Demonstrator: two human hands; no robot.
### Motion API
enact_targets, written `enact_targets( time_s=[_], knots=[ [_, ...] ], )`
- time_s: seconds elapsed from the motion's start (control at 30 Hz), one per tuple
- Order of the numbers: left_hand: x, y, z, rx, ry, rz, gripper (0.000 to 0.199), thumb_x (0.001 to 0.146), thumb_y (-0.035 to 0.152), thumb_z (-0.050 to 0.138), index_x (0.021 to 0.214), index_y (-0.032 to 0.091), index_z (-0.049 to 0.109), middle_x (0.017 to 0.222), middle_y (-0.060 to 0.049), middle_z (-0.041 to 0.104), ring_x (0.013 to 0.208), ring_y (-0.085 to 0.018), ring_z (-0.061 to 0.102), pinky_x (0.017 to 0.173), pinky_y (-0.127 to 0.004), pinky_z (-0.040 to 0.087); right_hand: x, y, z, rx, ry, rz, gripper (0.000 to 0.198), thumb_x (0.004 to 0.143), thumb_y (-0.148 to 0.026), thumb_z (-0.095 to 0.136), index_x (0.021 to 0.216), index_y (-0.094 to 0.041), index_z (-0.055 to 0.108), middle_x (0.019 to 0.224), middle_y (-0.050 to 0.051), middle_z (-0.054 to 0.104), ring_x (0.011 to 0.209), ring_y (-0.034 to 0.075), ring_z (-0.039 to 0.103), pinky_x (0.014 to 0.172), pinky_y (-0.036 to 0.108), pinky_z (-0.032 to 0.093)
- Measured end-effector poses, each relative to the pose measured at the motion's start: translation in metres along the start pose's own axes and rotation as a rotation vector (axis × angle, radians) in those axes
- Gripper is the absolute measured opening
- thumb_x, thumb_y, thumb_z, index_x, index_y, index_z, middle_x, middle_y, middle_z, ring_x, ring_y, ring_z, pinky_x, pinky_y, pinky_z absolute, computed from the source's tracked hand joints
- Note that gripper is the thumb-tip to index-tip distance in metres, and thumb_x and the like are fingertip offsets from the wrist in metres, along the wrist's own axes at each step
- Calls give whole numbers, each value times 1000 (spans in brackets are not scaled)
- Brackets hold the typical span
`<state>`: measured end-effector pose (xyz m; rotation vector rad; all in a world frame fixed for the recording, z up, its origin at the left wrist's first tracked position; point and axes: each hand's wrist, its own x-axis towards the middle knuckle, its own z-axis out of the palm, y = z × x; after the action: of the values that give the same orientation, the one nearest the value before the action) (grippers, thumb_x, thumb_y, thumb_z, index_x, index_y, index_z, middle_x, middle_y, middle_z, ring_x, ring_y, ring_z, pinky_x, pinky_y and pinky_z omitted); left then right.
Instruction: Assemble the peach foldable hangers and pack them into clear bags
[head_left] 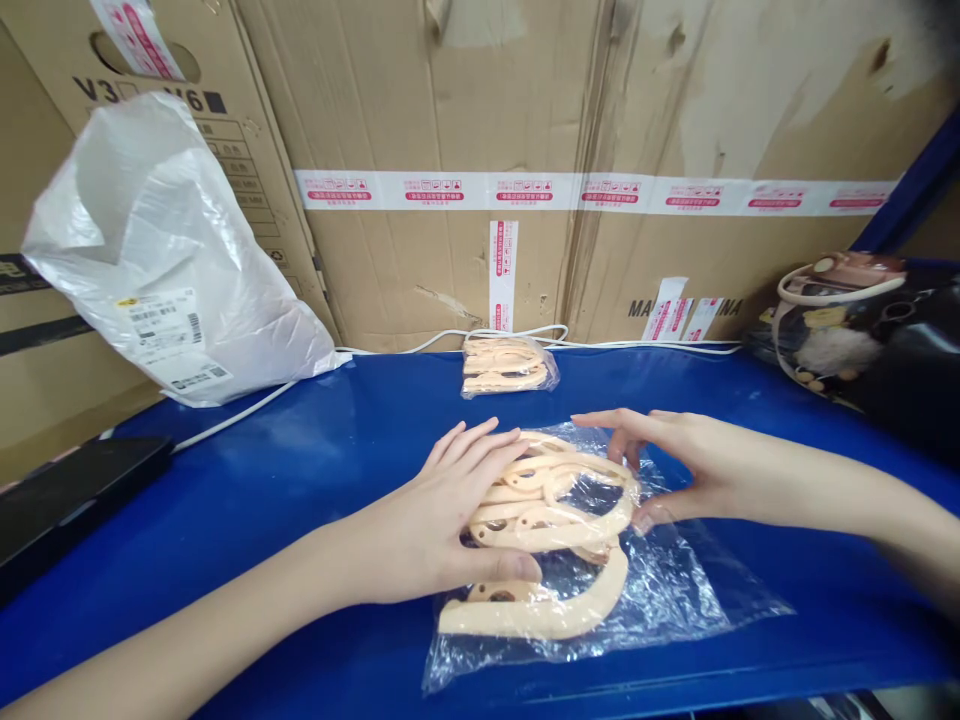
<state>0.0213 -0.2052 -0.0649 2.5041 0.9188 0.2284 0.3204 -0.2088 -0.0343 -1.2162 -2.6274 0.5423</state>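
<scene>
Several cream plastic pieces that look like folding clothes hangers [555, 531] lie in a clear plastic bag [675, 585] on the blue table. My left hand [450, 520] rests over their left side, fingers stretched out and the thumb apart, pressing on the bag without gripping. At the right edge of the pieces is my right hand [690, 465], its thumb and fingers spread around that side. Its fingertips are at or near the film; I cannot tell if they touch. Farther back sits a smaller bagged pack of similar pieces [506, 366].
A white mailer bag [180, 250] with labels stands at the left. Nearby is a black flat object [82, 500]. Cardboard boxes [450, 110] wall off the back, a white cable [645, 346] running along their base. A bag with a cream handle [832, 330] occupies the right of the blue table [300, 450].
</scene>
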Motion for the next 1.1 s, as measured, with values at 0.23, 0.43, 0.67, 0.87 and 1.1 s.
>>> enact_targets(
  time_s=[0.23,0.43,0.67,0.87,1.1],
  knots=[
    [1,2,-2,-24,34,17,81,82,65,54,149,33,22,157,-3,23,145,-33,7,117,-59,7,6,-11,8,76,1,-67,65,87,-47,58,145,-32,34,99,3,67,92,22,64,80,36,51],
    [0,9,-6,-48,16,-20,77,83,65,52,148,34,24,157,-2,22,145,-34,7,115,-59,16,7,-8,8,178,-18,-70,54,92,-36,51,144,-29,35,97,2,67,90,20,64,82,34,50],
    [2,10,-5,10,-49,-6,82,85,68,47,151,34,13,160,-2,6,145,-36,3,115,-60,10,12,-4,6,140,33,-24,55,91,-39,53,142,-27,36,83,-1,66,74,17,63,70,31,49],
    [13,38,3,127,-18,160,66,92,62,38,147,27,32,156,-6,27,144,-31,17,115,-50,22,14,34,-2,-106,263,197,53,89,-50,52,133,-22,45,85,3,64,71,19,60,64,32,45],
    [31,54,26,207,196,142,34,98,34,37,119,15,56,129,-12,54,119,-27,49,102,-45,41,28,36,15,574,149,236,57,83,-36,59,134,-17,40,63,-4,56,53,12,48,48,24,37]
  ],
)
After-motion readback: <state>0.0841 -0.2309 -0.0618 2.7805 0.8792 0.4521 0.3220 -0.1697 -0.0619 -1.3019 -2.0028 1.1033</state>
